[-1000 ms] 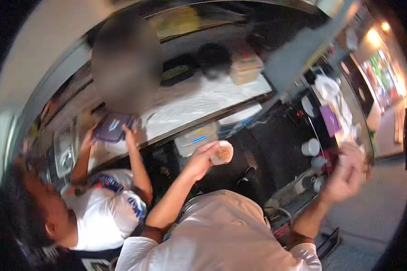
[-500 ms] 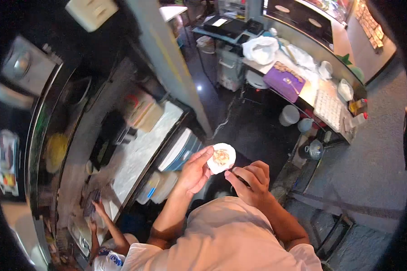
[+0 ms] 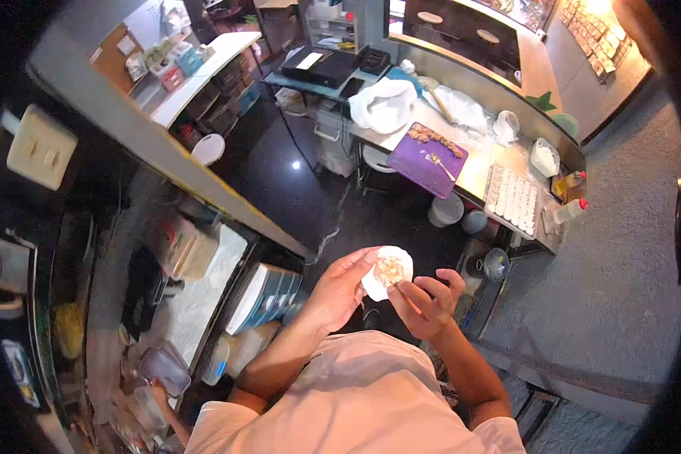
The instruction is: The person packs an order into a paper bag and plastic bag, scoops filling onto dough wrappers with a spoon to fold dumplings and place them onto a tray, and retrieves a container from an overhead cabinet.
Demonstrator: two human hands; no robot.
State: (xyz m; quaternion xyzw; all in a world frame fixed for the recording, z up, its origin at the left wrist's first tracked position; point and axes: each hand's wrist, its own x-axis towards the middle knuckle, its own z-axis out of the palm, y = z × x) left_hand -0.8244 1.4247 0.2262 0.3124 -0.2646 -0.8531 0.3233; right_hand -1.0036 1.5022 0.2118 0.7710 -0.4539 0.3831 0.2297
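A round white dumpling wrapper (image 3: 371, 286) with a mound of pale brown filling (image 3: 389, 271) on it is held up in front of my chest. My left hand (image 3: 339, 293) grips its left edge, thumb on top and fingers beneath. At the lower right edge, my right hand (image 3: 429, 306) has its thumb and index finger on the wrapper, close to the filling. The other right fingers are bent and raised; the exact pinch is partly hidden.
On the worktable ahead lie a purple board (image 3: 420, 175) with more filling and a utensil, a tray of several dumplings (image 3: 511, 200), a white plastic bag (image 3: 384, 104) and red-capped bottles (image 3: 570, 210). At lower left, a co-worker's arm (image 3: 170, 412) reaches toward a plastic container (image 3: 166, 369).
My view has swung left, showing more of the room beyond the post. My right hand has come up to the wrapper, its fingers now over the edge by the filling.
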